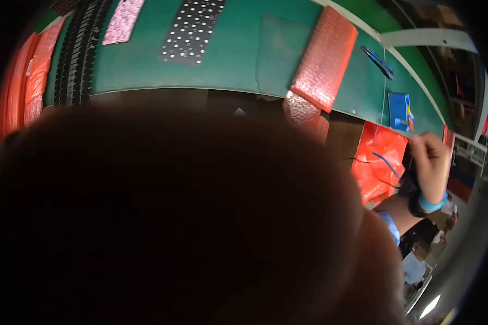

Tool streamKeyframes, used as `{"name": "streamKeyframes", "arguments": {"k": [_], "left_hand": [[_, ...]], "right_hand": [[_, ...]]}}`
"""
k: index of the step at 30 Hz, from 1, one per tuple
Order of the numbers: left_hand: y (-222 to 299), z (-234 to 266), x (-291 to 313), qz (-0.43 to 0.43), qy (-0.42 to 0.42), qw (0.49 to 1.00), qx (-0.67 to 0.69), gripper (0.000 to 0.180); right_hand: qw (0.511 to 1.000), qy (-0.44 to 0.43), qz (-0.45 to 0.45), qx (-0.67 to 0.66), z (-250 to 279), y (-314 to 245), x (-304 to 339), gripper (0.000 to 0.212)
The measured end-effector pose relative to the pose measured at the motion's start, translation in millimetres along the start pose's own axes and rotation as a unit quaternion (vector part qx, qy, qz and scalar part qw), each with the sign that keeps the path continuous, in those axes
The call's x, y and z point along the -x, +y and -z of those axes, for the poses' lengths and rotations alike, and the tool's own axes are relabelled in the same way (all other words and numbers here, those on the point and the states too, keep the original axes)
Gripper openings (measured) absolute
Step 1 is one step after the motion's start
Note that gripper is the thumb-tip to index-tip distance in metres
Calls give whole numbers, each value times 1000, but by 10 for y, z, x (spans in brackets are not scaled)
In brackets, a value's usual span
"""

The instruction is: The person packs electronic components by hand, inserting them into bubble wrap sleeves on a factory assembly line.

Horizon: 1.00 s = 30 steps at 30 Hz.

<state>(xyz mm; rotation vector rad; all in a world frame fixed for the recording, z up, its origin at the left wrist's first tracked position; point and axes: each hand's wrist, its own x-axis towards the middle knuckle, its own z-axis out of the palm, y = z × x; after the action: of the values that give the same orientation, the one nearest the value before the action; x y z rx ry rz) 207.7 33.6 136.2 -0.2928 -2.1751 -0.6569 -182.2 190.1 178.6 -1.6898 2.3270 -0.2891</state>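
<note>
A large, dark, blurred shape (190,216) very close to the camera fills most of the lower left. Brownish skin tone shows at its right edge; it may be my left hand, but no fingers can be made out. At the far right, my right hand (432,154) is raised by the table's edge, fingers curled in; what they hold, if anything, is hidden. A light blue band and a black band circle its wrist. Nearest to it lies a flat blue packet (399,111) with yellow and red bits. A red plastic bag (377,173) hangs below the edge.
On the green table (135,65) lie a red bubble-wrap pouch (325,59), a blue-and-black utility knife (378,63), a dark sheet with pale squares (192,32), a pink speckled sheet (123,21), black ribbed strips (80,54) and red wrap (38,76). A white frame bar (428,38) crosses the upper right.
</note>
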Motion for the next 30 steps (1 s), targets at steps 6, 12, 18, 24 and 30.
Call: {"name": "streamKeyframes", "arguments": {"k": [6,12,18,24,30], "left_hand": [[-58,-589,-86,-116,81,985,94,10],[-516,-1479,486,548,-77,812,185,17],[-732,-2129,403,503,94,820,-256,28],[-1069,-2224,379,441,21,831,-338,31],[-1038,-2125,271,576,-135,775,-222,36]], "right_hand": [[982,-29,48,-180,-1321,320,157,13],[958,171,200,-116,-2048,232,-251,32],[941,188,265,-97,-2173,250,-464,44],[935,203,281,-77,-2235,300,-552,44],[911,258,306,-102,-2414,402,-559,42]]}}
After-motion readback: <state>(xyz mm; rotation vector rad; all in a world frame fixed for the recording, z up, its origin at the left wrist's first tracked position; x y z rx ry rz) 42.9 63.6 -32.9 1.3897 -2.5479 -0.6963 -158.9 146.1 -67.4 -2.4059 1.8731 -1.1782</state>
